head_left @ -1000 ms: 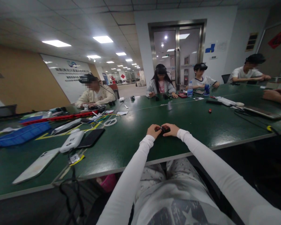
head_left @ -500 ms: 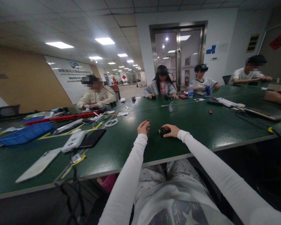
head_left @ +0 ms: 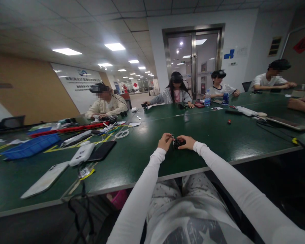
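My right hand (head_left: pixel 188 142) is closed around a small black object with silvery parts (head_left: pixel 177 143), holding it low over the table; its exact kind is too small to make out. At the left side of that object is my left hand (head_left: pixel 165 142), its fingertips pinched on a tiny dark piece (head_left: pixel 172 136). The piece is right at the object's upper left edge, and I cannot tell whether the two touch. My fingers cover part of both things.
To the left on the green table (head_left: pixel 142 159) lie a black phone (head_left: pixel 102 151), a white device (head_left: pixel 81 154), a pale phone (head_left: pixel 45 179) and a blue tray (head_left: pixel 32 146). Cables and a power strip (head_left: pixel 246 111) lie at the right. Several people sit around the table.
My left hand has moved right with the tiny dark piece, up to the black object. My right hand has stayed nearly still. Across the table, a person's hand has shifted left toward a small dark item.
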`<action>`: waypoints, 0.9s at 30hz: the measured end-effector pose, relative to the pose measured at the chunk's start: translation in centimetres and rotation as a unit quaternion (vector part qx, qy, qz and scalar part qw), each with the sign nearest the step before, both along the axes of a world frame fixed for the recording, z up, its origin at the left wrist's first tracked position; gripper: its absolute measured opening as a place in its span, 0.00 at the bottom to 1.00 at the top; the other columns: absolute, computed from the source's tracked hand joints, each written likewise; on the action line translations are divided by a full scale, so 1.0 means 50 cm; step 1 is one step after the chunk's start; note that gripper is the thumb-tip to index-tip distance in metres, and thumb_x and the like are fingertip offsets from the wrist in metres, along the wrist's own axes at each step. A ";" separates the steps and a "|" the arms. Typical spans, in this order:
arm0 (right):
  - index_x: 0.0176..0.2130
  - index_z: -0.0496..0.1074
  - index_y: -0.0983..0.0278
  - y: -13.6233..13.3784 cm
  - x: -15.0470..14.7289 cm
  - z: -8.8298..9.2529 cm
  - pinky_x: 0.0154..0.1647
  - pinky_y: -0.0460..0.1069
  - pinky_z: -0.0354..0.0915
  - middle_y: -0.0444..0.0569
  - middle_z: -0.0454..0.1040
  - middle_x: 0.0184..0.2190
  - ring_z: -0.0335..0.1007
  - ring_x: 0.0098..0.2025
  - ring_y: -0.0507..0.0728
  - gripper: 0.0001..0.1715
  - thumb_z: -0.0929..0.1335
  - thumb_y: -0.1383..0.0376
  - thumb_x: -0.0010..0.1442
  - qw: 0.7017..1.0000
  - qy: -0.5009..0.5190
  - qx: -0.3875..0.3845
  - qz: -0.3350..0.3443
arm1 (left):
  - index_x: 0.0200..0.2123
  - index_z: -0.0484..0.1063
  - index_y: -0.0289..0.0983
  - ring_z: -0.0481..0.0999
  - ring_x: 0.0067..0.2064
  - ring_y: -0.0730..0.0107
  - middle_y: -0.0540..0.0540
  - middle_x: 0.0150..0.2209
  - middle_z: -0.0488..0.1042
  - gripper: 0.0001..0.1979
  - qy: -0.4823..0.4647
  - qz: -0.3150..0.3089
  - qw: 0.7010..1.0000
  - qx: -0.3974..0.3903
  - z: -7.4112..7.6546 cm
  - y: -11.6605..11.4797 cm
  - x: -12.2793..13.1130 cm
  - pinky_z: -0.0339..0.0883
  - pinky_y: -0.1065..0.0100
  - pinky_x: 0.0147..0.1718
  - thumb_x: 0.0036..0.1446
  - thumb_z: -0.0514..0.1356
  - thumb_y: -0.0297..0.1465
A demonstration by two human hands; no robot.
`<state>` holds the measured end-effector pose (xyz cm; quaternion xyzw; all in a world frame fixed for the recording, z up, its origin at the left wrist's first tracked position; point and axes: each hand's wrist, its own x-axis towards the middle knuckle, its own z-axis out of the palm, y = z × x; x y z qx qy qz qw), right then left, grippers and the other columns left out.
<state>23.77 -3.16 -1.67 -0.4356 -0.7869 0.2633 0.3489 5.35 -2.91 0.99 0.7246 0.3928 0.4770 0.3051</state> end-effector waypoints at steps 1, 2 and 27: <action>0.47 0.61 0.63 0.001 0.000 -0.001 0.45 0.53 0.60 0.49 0.69 0.40 0.66 0.41 0.56 0.38 0.72 0.59 0.35 1.000 0.002 0.003 0.000 | 0.35 0.61 0.37 0.71 0.35 0.73 0.49 0.29 0.72 0.10 0.043 -0.019 0.999 0.009 -0.002 -0.008 0.005 0.61 0.66 0.39 0.47 0.53 0.31; 0.47 0.61 0.63 0.002 0.000 -0.002 0.45 0.53 0.60 0.49 0.69 0.39 0.66 0.41 0.56 0.38 0.72 0.59 0.35 1.000 0.003 0.005 0.001 | 0.36 0.60 0.37 0.71 0.35 0.74 0.50 0.30 0.72 0.09 0.078 -0.033 0.996 0.016 -0.003 -0.013 0.008 0.61 0.66 0.40 0.48 0.52 0.30; 0.45 0.61 0.63 -0.007 -0.002 -0.023 0.43 0.53 0.62 0.48 0.70 0.36 0.66 0.38 0.53 0.29 0.69 0.61 0.43 1.000 0.027 0.007 -0.002 | 0.38 0.61 0.38 0.69 0.41 0.68 0.45 0.38 0.70 0.11 0.290 0.398 0.870 -0.025 0.018 0.001 -0.471 0.60 0.67 0.40 0.48 0.51 0.30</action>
